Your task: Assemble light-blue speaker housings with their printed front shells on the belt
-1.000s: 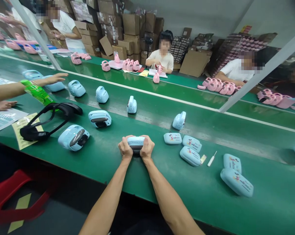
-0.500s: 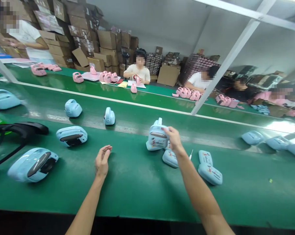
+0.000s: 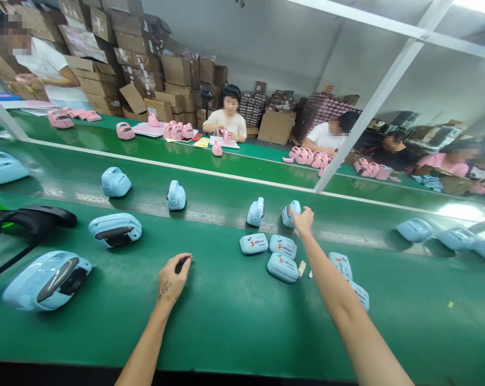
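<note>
My right hand (image 3: 304, 220) reaches to the belt, its fingers on the side of a small light-blue plastic device with a top handle (image 3: 291, 214). Left of it stands a similar blue device (image 3: 256, 212). Nearer me lie rounded light-blue cases printed "MICKEY" (image 3: 283, 267), with a small pale strip (image 3: 302, 268) beside them. My left hand (image 3: 173, 279) hovers over the green table (image 3: 226, 321), fingers loosely curved with a gap to the thumb, holding nothing. To its left, a blue device with a dark front panel (image 3: 116, 230) rests on the table.
A larger blue device (image 3: 47, 281) and a black strap (image 3: 33, 220) lie at left. More blue devices (image 3: 414, 229) sit on the belt at right. A white metal post (image 3: 371, 110) slants across. Co-workers sit opposite with pink devices (image 3: 180, 130); stacked cartons (image 3: 178, 69) stand behind.
My right hand has carried a blue device from above the printed cases to the belt, further right. The cases beneath now show. My left hand has turned slightly, its thumb and fingers more curved.
</note>
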A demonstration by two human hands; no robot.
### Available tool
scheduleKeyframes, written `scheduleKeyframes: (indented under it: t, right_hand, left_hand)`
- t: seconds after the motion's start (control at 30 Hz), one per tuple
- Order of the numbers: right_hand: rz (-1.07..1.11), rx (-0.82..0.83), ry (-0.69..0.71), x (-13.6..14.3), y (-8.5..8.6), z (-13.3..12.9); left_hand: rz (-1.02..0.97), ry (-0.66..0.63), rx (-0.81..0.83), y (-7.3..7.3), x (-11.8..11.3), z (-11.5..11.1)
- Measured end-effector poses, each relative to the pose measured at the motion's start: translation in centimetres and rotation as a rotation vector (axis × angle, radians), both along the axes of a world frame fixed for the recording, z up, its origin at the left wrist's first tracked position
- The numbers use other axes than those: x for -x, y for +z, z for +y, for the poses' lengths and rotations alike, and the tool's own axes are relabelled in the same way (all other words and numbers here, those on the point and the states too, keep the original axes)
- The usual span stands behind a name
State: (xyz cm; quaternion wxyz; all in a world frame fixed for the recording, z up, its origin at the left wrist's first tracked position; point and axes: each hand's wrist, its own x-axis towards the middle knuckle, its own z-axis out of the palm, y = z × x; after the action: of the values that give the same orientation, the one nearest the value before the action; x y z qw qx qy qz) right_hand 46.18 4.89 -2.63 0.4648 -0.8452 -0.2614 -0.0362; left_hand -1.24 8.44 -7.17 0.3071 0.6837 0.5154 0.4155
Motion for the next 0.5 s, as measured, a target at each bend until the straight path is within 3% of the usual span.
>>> scheduleKeyframes:
  t: [0.07,0.2,0.27,0.37,0.5]
  right_hand:
    - [-0.169,0.028,0.088,0.8,0.4,0.6]
    - [-0.629,0.276,0.620,4.2,2.6,3.5]
    - [-0.707,0.431,0.806,6.3,4.2,5.2]
    - [-0.715,0.541,0.889,9.5,6.7,7.0]
    - [-0.692,0.515,0.834,13.4,9.6,6.8]
  left_hand:
    - [0.013,0.002,-0.032,0.0,-0.1,0.0]
    - [0.004,0.029,-0.065,0.0,-0.3,0.1]
    - [-0.005,0.043,-0.074,-0.1,-0.3,0.2]
    - [-0.018,0.051,-0.078,-0.4,0.0,0.4]
    - [-0.112,0.067,0.041,0.0,-0.2,0.8]
